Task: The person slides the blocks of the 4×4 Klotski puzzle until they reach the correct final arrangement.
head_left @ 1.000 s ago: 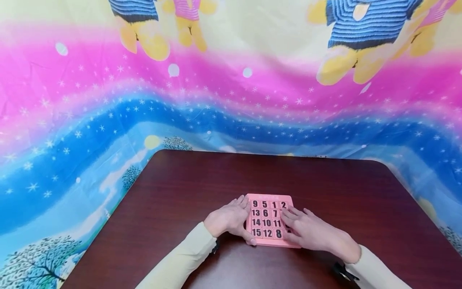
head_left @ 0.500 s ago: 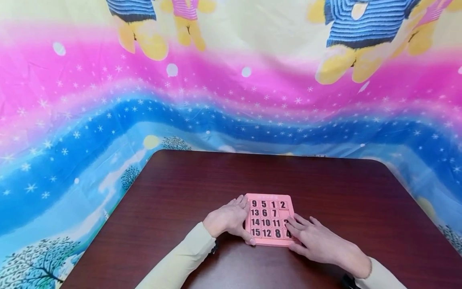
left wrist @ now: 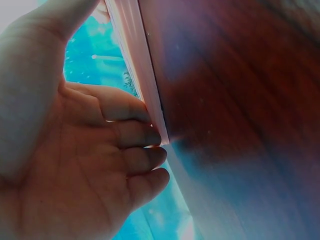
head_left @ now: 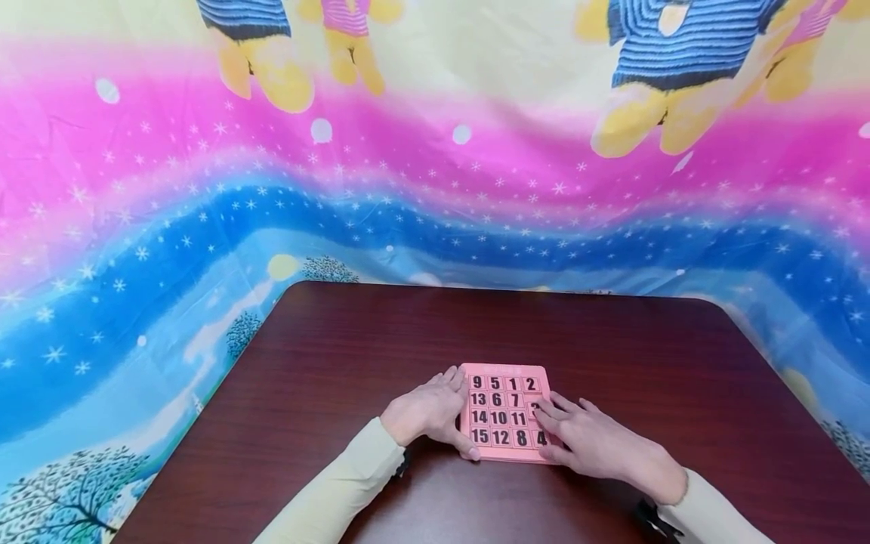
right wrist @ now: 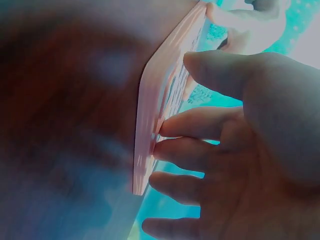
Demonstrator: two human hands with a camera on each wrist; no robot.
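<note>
A pink number slide puzzle (head_left: 499, 372) with rows of black-numbered tiles lies flat on the brown table. My left hand (head_left: 430, 412) rests along its left edge, fingers extended toward the far corner and thumb at the near corner. In the left wrist view, the fingertips (left wrist: 159, 182) touch or nearly touch the puzzle's side (left wrist: 145, 70). Over the right column, my right hand (head_left: 594, 438) has its fingertips on the tile marked 3 (head_left: 534, 408), which sits between the second and third rows. The thumb lies by the tile marked 4 (head_left: 540, 437). My fingers partly hide that column.
The dark wooden table (head_left: 381, 332) reaches beyond the puzzle on all sides. A colourful printed cloth (head_left: 408, 166) hangs behind and beside it. Pale sleeves (head_left: 340, 483) cover both forearms.
My right hand first drew back toward the right, uncovering a gap in the second row. Its fingers then moved in, and tile 3 slid away from me toward that gap. My left hand stayed put.
</note>
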